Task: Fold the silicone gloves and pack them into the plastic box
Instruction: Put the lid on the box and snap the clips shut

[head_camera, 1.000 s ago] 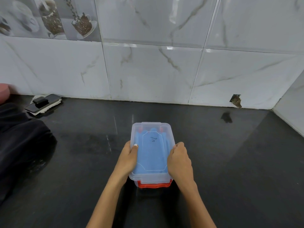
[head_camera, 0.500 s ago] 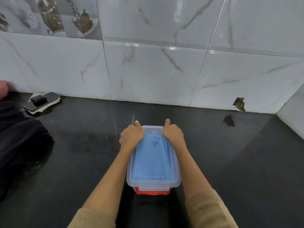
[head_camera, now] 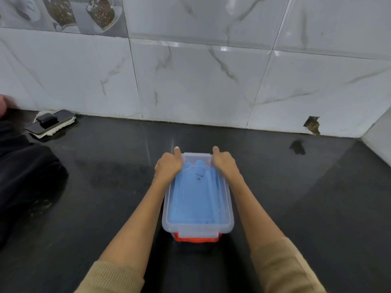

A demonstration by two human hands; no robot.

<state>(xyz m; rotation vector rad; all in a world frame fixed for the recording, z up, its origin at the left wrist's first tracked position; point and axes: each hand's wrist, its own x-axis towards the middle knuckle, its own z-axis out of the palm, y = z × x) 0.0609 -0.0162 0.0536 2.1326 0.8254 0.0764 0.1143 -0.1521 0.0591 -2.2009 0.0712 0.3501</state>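
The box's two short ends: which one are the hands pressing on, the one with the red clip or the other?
The far end, nearest the tiled wall. The left hand and right hand grip the box at its far corners; the red clip sits untouched at the near end.

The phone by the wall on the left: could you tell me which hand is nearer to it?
Left. The left hand grips the box's far-left corner, phone side; the right hand grips the far-right corner.
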